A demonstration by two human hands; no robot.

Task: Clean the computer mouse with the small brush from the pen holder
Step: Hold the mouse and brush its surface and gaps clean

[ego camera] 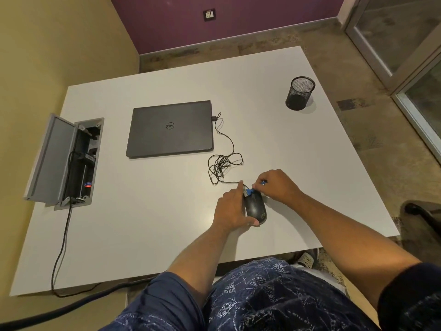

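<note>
Brushing's underway: the mouse (256,207) is steadied by the left hand (230,209), index finger straight, thumb curled round its near end, the small brush (248,192) is pinched in the right hand (276,186), and light strokes are probably needed next.

We see office room: white desk (167,235) with closed laptop (170,129), wired mouse (256,207), mesh pen holder (300,93). Open cable box (64,161) set into desk, cord running out. Wall socket (209,14) on purple wall, glass partition (401,32) at right.

Closed laptop (170,129) on table (119,223); open cable box (64,161).
</note>
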